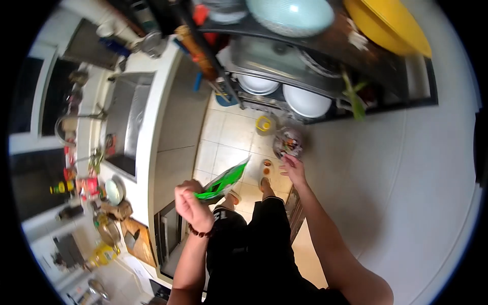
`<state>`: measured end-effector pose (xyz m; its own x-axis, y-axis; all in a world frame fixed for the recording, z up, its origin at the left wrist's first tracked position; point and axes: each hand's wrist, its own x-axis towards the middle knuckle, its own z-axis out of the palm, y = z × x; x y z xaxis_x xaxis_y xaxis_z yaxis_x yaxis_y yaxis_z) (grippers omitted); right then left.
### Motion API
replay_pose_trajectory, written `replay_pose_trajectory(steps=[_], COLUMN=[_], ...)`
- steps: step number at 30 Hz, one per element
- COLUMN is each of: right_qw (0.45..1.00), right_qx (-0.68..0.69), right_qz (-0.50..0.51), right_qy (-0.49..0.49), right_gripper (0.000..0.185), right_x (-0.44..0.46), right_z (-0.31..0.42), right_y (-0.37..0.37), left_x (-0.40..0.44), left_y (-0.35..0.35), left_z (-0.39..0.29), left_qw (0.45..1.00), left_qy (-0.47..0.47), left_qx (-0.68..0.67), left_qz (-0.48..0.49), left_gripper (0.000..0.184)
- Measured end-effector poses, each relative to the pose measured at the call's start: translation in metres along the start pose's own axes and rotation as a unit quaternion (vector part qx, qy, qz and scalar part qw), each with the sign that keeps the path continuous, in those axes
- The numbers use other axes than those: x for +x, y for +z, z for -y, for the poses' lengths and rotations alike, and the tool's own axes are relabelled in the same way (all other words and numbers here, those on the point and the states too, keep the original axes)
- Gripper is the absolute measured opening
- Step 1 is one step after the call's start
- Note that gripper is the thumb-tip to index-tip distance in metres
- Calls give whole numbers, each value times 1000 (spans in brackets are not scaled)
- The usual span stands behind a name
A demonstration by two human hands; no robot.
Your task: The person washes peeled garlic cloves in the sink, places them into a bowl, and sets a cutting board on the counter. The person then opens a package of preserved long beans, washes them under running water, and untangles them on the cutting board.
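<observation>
A green packet [223, 184] with a pale edge hangs from my left hand [194, 206], whose fingers are closed round its near end. A beaded bracelet circles that wrist. My right hand [294, 172] reaches forward over the floor, its fingers apart and nothing seen in them. Just beyond its fingertips stands a bin [288, 143] lined with a bag and holding mixed scraps. Beside the bin is a clear container with a yellow ring [264, 125].
A counter with a sink [129, 122] and a cutting board [138, 243] runs along the left. Ahead, a dark shelf holds white bowls [307, 100], a pale blue bowl [291, 15] and a yellow basin [389, 25]. A white wall [386, 168] rises at the right.
</observation>
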<state>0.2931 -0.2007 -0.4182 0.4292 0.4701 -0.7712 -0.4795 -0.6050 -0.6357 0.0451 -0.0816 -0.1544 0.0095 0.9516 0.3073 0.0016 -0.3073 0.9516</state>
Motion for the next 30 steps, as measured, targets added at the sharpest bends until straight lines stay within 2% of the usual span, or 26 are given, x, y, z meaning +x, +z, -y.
replay_pose_trajectory(steps=[2, 3, 5, 6, 8, 12, 14, 17, 18, 20, 23, 24, 26, 30], right_qw=[974, 970, 895, 886, 793, 740, 731, 690, 666, 658, 575, 566, 486, 431], right_qx=[-15, -27, -30, -43, -161, -191, -222, -277, -314, -319, -370, -378, -434, -460], right_qz=[185, 203, 333, 351, 431, 532, 578, 587, 585, 604, 636, 644, 644, 679], right_qy=[-129, -134, -294, -301, -400, -364, -286, -322, -340, -317, -358, -350, -402, -377], right_gripper=[34, 34, 38, 38, 37, 33, 26, 21, 21, 20, 21, 21, 21, 22], right_x=[-48, -70, -118, -147, -198, -228, -225, -247, -253, -272, -277, -277, -271, -253], right_z=[64, 94, 149, 182, 230, 229, 209, 195, 190, 173, 142, 132, 112, 80], right_y=[36, 57, 107, 131, 183, 294, 354, 445, 474, 533, 613, 634, 674, 734], left_x=[5, 9, 17, 21, 33, 52, 60, 69, 67, 66, 61, 57, 54, 40], left_y=[-20, -31, -59, -73, -103, -178, -227, -305, -331, -375, -428, -440, -464, -489], left_z=[-6, -9, -14, -16, -21, -20, -1, 17, 24, 36, 71, 81, 99, 134], left_qw=[1000, 1000, 999, 998, 994, 982, 969, 955, 952, 934, 903, 887, 870, 831], left_qy=[2, 6, 17, 29, 39, 44, 73, 78, 63, 20, -16, -45, -49, -104], left_qx=[-7, -6, -8, -7, 4, 4, 21, 57, 76, 123, 137, 145, 168, 197], left_qz=[-6, -15, -38, -60, -98, -186, -234, -281, -291, -335, -407, -436, -460, -509], left_gripper=[30, 31, 31, 31, 31, 31, 30, 29, 29, 29, 29, 29, 27, 23])
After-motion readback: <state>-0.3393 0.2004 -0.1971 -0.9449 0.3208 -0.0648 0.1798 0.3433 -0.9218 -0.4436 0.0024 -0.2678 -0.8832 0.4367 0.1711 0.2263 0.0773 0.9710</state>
